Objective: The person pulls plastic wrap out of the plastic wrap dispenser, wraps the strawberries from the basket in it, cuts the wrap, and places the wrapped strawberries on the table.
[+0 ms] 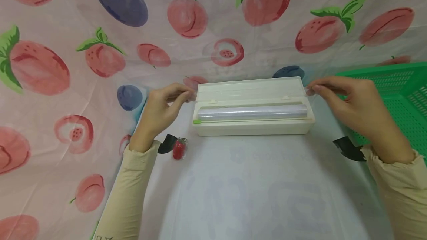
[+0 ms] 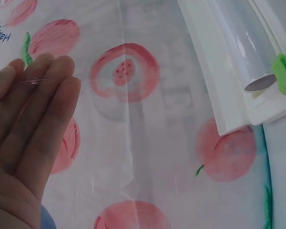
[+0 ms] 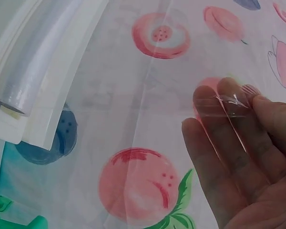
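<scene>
Fruit-print worktop. Both hands, left and right, grip pinched on film drawn from dispenser; next: keep it taut.

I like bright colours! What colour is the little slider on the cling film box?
Bright green. The slider shows best in the left wrist view.

Glossy clear film roll, matt plastic dispenser (cream)
</scene>
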`<state>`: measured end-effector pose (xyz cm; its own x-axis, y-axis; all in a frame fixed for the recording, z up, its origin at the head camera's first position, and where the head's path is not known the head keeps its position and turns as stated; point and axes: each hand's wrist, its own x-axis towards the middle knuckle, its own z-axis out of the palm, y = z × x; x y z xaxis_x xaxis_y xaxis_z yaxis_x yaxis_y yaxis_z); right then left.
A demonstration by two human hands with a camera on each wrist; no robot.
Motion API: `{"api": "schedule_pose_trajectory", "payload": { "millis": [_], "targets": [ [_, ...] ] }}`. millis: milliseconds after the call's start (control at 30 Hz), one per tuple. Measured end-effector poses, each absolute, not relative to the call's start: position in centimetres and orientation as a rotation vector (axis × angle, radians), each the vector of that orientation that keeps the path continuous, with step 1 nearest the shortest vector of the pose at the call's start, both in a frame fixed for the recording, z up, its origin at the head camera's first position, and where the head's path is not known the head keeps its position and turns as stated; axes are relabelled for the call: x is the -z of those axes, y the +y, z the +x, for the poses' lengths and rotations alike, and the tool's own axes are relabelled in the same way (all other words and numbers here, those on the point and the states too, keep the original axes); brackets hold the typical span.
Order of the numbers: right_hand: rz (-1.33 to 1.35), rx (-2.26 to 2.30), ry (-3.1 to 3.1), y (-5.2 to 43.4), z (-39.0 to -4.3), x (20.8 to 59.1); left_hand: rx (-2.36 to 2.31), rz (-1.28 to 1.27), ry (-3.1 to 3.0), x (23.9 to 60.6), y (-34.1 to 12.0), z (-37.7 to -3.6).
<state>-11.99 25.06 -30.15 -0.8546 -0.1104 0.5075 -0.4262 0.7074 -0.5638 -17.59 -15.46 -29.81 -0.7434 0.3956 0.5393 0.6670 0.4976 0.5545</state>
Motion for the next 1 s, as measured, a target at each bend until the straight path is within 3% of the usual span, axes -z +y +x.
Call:
{"api": "schedule_pose_trajectory", "payload": {
  "millis": [1000],
  "targets": [
    [0.506, -1.263, -2.299, 24.0, -11.9, 28.6, 1.582, -1.013, -2.194, 28.1, -14.8, -17.3]
  ]
}}
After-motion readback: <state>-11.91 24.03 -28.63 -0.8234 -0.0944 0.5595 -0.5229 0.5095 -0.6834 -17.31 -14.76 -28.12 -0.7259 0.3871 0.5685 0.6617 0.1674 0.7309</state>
